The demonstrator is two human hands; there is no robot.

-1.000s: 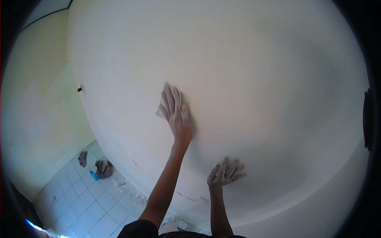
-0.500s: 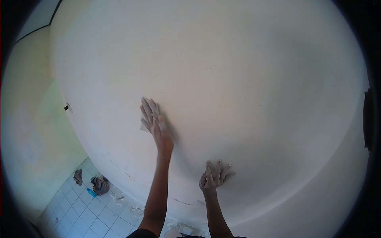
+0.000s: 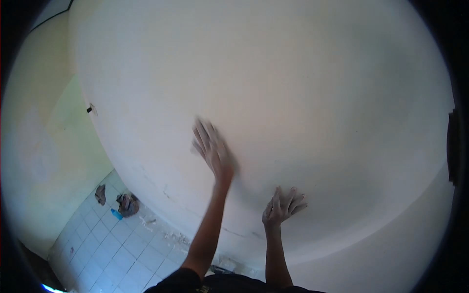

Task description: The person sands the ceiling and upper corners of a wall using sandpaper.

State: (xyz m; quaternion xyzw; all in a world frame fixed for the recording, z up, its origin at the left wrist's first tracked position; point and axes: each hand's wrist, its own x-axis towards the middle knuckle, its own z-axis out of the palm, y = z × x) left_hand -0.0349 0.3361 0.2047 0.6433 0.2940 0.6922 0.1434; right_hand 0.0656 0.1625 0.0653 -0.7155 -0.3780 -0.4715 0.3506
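My left hand (image 3: 212, 146), coated in pale dust, presses flat against the wall (image 3: 273, 107) with its fingers extended and somewhat blurred. Beneath its palm is a small pale sheet, which looks like sandpaper; the hand covers nearly all of it. Lower and to the right, my right hand (image 3: 283, 207), dusty too, rests on the same wall. Its fingers are spread and nothing shows in it. The wall's whitish surface is smooth, with a few dark scuffs low down.
A dark crumpled bundle (image 3: 128, 204), a blue bottle-like item (image 3: 116, 214) and a brownish cloth-like piece (image 3: 100, 194) lie on the tiled floor (image 3: 110, 249). White debris (image 3: 176, 238) lines the wall's foot. A yellow-green wall (image 3: 44, 141) meets this one at the left.
The view has shifted, so the floor items appear higher and slightly further right. My left hand has slid slightly downward along the wall. My right hand stays in about the same place.
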